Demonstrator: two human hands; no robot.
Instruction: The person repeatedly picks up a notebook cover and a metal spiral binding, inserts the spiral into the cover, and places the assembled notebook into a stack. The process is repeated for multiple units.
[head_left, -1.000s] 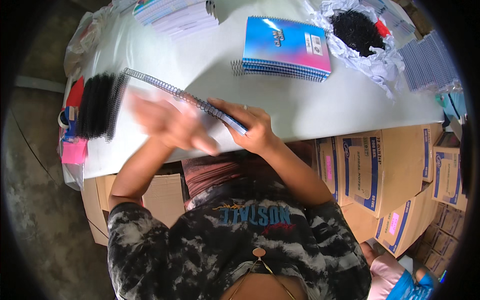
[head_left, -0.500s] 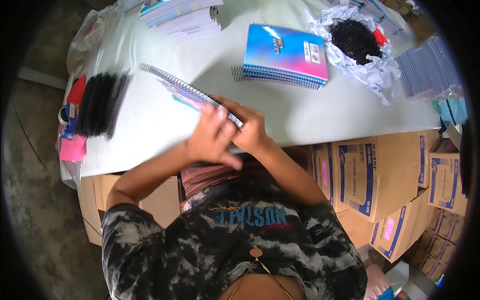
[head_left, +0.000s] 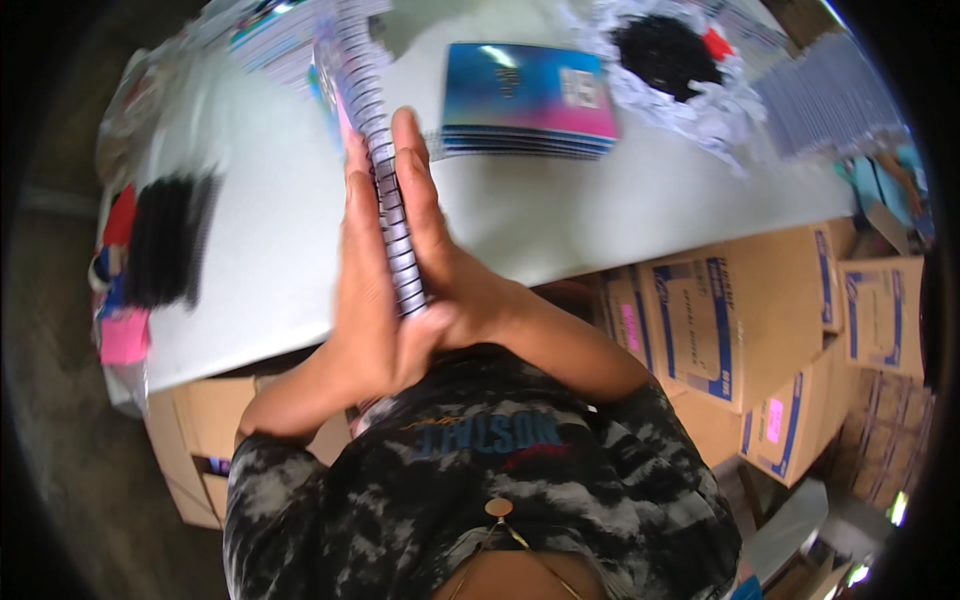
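Note:
A spiral notebook [head_left: 392,225] stands on edge between my two palms, its coiled spine facing up and running away from me. Flat against its left side lies my left hand [head_left: 368,285], fingers stretched along the cover. My right hand [head_left: 450,275] presses the opposite side, fingers pointing away too. Part of the colourful cover shows past the left fingertips; the hands hide the rest. Just beyond and to the right lies a stack of spiral notebooks [head_left: 530,95] with blue and pink covers.
Black binding coils [head_left: 165,240] lie in a row at the table's left. Crumpled white paper [head_left: 715,125] surrounds a black tangled heap [head_left: 665,60] at the far right, near a greyish stack [head_left: 830,95]. Cardboard boxes [head_left: 745,320] stand below the table's right edge. Paper stacks [head_left: 275,50] sit far left.
The notebook has swung from a leftward slant to pointing nearly straight away from me. My left hand has gone from moving over its near end to lying flat along its side. The view has shifted.

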